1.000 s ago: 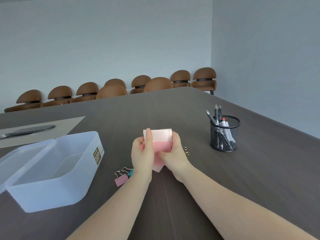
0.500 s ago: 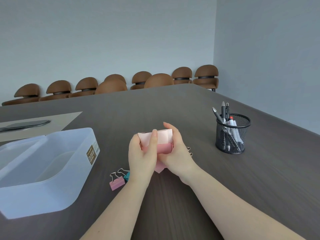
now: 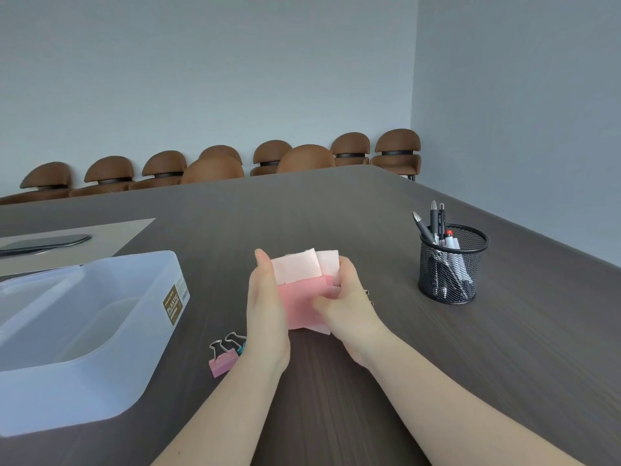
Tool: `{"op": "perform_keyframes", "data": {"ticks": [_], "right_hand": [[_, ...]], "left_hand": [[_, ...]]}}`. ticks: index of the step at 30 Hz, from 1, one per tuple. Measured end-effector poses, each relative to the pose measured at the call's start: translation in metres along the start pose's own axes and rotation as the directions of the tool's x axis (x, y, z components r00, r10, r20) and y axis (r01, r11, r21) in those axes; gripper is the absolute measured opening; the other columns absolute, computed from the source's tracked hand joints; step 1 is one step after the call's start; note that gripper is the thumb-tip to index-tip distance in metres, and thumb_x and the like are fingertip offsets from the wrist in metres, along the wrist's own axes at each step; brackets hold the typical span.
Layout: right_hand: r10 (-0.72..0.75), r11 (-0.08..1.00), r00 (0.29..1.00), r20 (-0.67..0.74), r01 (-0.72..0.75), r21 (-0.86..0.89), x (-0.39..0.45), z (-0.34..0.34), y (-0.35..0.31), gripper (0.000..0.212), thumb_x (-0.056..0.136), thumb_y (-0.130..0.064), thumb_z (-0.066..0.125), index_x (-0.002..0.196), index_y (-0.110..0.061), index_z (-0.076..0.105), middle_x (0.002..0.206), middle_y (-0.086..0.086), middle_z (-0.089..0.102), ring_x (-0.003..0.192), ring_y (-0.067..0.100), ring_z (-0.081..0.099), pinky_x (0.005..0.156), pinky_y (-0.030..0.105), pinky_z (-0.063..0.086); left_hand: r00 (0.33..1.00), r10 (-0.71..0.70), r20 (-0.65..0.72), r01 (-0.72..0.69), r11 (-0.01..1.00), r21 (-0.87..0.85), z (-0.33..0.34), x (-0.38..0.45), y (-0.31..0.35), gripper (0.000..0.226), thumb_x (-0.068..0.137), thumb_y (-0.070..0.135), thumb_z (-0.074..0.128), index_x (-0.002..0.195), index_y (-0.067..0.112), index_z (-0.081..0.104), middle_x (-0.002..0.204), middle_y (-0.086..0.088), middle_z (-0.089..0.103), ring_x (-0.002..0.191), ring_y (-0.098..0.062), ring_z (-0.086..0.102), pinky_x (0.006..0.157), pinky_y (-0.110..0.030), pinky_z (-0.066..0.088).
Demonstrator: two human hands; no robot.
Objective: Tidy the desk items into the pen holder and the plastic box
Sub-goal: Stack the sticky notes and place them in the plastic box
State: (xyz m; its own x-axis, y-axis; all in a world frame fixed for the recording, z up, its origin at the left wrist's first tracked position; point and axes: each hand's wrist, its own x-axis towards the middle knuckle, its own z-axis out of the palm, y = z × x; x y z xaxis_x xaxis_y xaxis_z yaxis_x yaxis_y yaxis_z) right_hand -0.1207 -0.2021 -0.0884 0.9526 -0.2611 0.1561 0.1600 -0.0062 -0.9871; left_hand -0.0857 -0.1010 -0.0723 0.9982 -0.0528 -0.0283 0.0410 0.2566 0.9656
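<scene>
A stack of pink sticky notes (image 3: 302,284) stands on edge just above the dark table, held from both sides. My left hand (image 3: 267,304) presses its left edge and my right hand (image 3: 342,301) grips its right edge, thumb across the front. The pale upper sheets are fanned apart. The translucent plastic box (image 3: 148,331) sits open at the left. The black mesh pen holder (image 3: 452,264) with several pens stands at the right. A pink binder clip (image 3: 220,361) and a teal one (image 3: 240,344) lie by my left wrist. Metal clip handles (image 3: 369,297) peek from behind my right hand.
The box's lid (image 3: 20,290) lies against its far left side. A beige mat (image 3: 100,237) with a dark flat object (image 3: 43,243) lies at the back left. Brown chairs (image 3: 302,159) line the far wall. The table's right edge (image 3: 537,240) runs diagonally past the pen holder.
My hands have shifted their grip on the sticky notes, and the pale top sheets are now fanned wider. The camera view drifted, so the pen holder and box sit slightly elsewhere in frame.
</scene>
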Motion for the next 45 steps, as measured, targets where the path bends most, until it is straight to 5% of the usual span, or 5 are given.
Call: {"op": "perform_keyframes", "data": {"ticks": [4,10,21,26,45], "right_hand": [[-0.015,0.996,1.0,0.018,0.016,-0.092,-0.006,0.011,0.0,0.073,0.076,0.006,0.048,0.127,-0.045,0.035,0.116,-0.004,0.062,0.109,0.02,0.062,0.093,0.045,0.055],[-0.052,0.997,0.998,-0.031,0.051,-0.052,-0.01,0.01,-0.006,0.084,0.081,0.009,0.047,0.137,-0.05,0.023,0.107,-0.002,0.056,0.088,0.01,0.057,0.076,0.024,0.053],[0.053,0.982,0.98,-0.192,-0.016,0.187,-0.014,0.019,-0.017,0.022,0.091,-0.042,0.054,0.112,-0.035,0.053,0.11,-0.009,0.058,0.098,0.004,0.057,0.073,0.022,0.044],[0.085,0.992,0.951,-0.298,-0.053,0.115,-0.008,0.02,-0.011,0.008,0.095,-0.028,0.05,0.1,-0.027,0.057,0.098,-0.006,0.059,0.087,0.003,0.055,0.07,0.021,0.042],[0.11,0.986,0.936,-0.336,-0.06,0.158,-0.003,0.025,-0.009,0.014,0.088,-0.038,0.06,0.094,-0.027,0.056,0.1,0.002,0.067,0.094,0.015,0.065,0.08,0.034,0.053]], "left_hand": [[0.979,0.201,-0.029,-0.201,0.979,0.018,0.006,-0.01,0.002,0.046,0.096,0.051,0.037,0.087,0.022,0.071,0.095,0.012,0.072,0.095,-0.011,0.064,0.085,-0.029,0.048],[0.949,0.307,-0.076,-0.306,0.952,0.02,-0.001,-0.004,-0.004,0.02,0.092,0.009,0.051,0.103,0.025,0.058,0.093,0.016,0.059,0.092,0.0,0.054,0.077,-0.016,0.04],[0.952,0.29,-0.1,-0.266,0.943,0.201,0.007,0.0,-0.012,0.031,0.088,0.044,0.059,0.109,0.021,0.057,0.103,0.008,0.062,0.096,-0.013,0.06,0.077,-0.026,0.045],[0.968,0.229,-0.1,-0.205,0.958,0.202,0.009,0.0,-0.012,0.034,0.09,0.044,0.057,0.112,0.019,0.057,0.093,0.012,0.056,0.084,-0.004,0.054,0.072,-0.021,0.042],[0.987,0.138,-0.083,-0.122,0.976,0.18,0.014,-0.001,-0.015,0.021,0.09,0.031,0.058,0.08,0.013,0.057,0.083,0.001,0.062,0.08,-0.017,0.056,0.071,-0.031,0.044]]}}
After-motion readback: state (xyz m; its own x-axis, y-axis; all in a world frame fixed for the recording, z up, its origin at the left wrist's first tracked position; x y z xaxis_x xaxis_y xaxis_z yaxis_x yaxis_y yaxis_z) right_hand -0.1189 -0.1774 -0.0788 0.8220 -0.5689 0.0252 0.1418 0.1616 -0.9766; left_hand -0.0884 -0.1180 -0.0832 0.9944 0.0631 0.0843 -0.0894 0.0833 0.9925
